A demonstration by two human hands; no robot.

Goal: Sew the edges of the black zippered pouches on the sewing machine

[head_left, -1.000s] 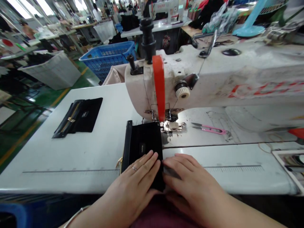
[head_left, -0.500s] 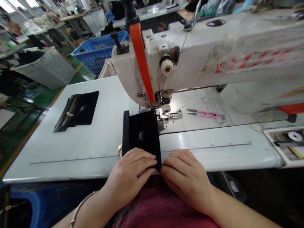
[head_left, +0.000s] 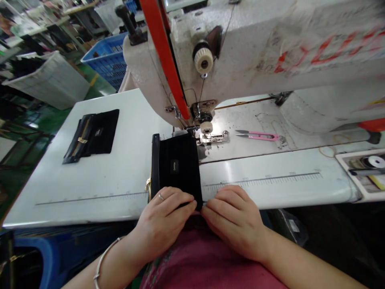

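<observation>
A black zip pouch (head_left: 181,170) with a small label and a gold zip along its left side lies flat on the table. Its far right corner reaches the presser foot of the sewing machine (head_left: 207,134). My left hand (head_left: 168,220) presses on the pouch's near end, thumb and fingers closed on its near right corner. At that same corner my right hand (head_left: 233,218) has its fingertips pinched together on the pouch's edge. A second black pouch (head_left: 100,132), also with a gold zip, rests farther left on the table.
Pink-handled thread snips (head_left: 260,135) lie on the machine bed right of the needle. A ruler scale (head_left: 267,180) runs along the table's front. To the right sits a tray with a bobbin (head_left: 375,161). Behind stand a blue basket (head_left: 105,58) and a white bin (head_left: 57,78).
The camera view has shifted closer to the machine. Both hands keep their hold at the pouch's near right corner, and the pouch stays in about the same place under the machine.
</observation>
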